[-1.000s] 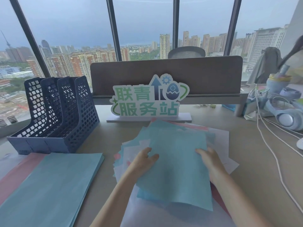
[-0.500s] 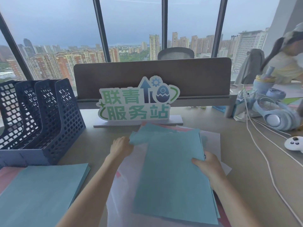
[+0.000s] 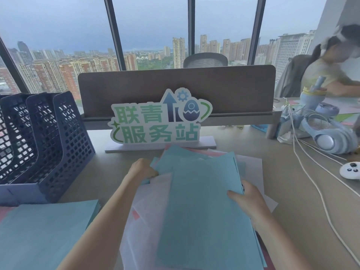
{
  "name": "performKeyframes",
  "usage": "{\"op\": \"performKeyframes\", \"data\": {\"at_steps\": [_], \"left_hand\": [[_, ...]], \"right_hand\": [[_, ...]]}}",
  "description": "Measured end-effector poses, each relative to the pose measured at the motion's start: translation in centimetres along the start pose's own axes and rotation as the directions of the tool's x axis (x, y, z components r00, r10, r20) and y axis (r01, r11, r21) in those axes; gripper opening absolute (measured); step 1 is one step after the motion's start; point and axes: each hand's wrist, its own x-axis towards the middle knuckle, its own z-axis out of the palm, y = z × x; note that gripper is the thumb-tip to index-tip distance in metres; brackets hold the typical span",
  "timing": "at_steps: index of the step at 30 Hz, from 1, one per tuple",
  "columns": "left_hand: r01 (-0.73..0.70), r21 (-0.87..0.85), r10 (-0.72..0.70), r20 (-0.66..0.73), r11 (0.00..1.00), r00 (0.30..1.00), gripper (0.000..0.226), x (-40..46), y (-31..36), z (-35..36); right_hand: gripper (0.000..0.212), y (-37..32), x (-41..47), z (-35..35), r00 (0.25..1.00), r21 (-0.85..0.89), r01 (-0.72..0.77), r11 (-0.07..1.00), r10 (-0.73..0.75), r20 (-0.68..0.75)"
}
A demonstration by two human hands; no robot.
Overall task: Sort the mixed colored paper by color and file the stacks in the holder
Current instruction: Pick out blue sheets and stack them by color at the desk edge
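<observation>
A mixed pile of paper point(image 3: 152, 193) lies in front of me, with white, pink and teal sheets. On top rests a bundle of teal sheets point(image 3: 204, 211). My right hand point(image 3: 247, 201) grips the bundle's right edge. My left hand point(image 3: 142, 170) pinches the left corner of teal sheets at the pile's far left. A sorted teal stack point(image 3: 44, 234) sits at the lower left, with pink paper point(image 3: 5, 211) showing under its left side. The dark blue mesh file holder point(image 3: 50, 137) stands at the left with its slots open.
A white and green sign point(image 3: 157, 121) stands just behind the pile, before a brown desk divider point(image 3: 175, 88). At the right lie blue headphones point(image 3: 327, 137), white cables point(image 3: 311, 172) and a white controller point(image 3: 350, 170). A person sits at the far right.
The teal sheets have been squared into a straighter bundle. My left hand moved from the top of the pile to its far left corner, and my right hand slid down the right edge.
</observation>
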Motion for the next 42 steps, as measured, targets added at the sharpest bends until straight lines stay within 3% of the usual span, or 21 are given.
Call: {"op": "performKeyframes", "data": {"at_steps": [5, 8, 13, 17, 22, 26, 30, 34, 40, 42], "left_hand": [[-0.003, 0.036, 0.0, 0.087, 0.999, 0.996, 0.033, 0.4, 0.3, -0.7], [-0.028, 0.057, 0.024, 0.061, 0.998, 0.998, 0.028, 0.4, 0.5, -0.9], [-0.177, 0.014, 0.178, -0.138, 0.984, 0.974, 0.024, -0.8, 1.4, -2.7], [-0.311, -0.063, 0.263, -0.391, 0.948, 0.882, 0.005, -3.1, 2.5, -6.7], [-0.45, -0.106, 0.303, -0.602, 0.887, 0.739, 0.025, -8.2, 3.8, -12.2], [-0.532, -0.217, 0.258, -0.689, 0.818, 0.677, 0.021, -11.7, 3.2, -15.7], [-0.506, -0.395, 0.139, -0.667, 0.767, 0.732, 0.017, -12.6, 2.0, -15.9], [-0.34, -0.387, 0.096, -0.528, 0.857, 0.844, 0.02, -12.7, 0.9, -9.7], [-0.196, -0.488, 0.041, -0.311, 0.85, 0.95, 0.014, -13.7, -0.7, 1.0], [-0.181, -0.488, 0.055, -0.261, 0.854, 0.964, 0.014, -13.7, -0.6, 3.7]], "right_hand": [[0.026, 0.0, 0.0, 0.0, 1.0, -0.016, -0.007, 1.0, 0.007, -0.006], [0.024, -0.1, 0.0, 0.0, 1.0, -0.015, -0.006, 1.0, 0.006, -0.006], [0.024, 0.0, -0.1, 0.0, 1.0, 0.002, -0.01, 1.0, 0.01, 0.005], [0.024, -0.2, 0.0, 0.0, 0.999, 0.036, -0.048, 0.998, 0.048, 0.005], [0.027, -0.7, -0.1, -0.1, 0.993, 0.121, -0.11, 0.987, 0.105, 0.048], [0.026, -1.2, -0.3, -0.4, 0.99, 0.143, -0.129, 0.981, 0.118, 0.081], [0.027, -1.6, -0.8, -0.4, 0.989, 0.16, -0.123, 0.98, 0.108, 0.1], [0.023, -2.8, -1.7, -0.8, 0.99, 0.234, -0.102, 0.967, 0.075, 0.12], [0.063, -2.9, -2.2, -0.5, 0.962, 0.34, -0.203, 0.918, 0.122, 0.243], [0.06, -2.8, -2.3, -0.4, 0.957, 0.321, -0.214, 0.923, 0.132, 0.257]]}}
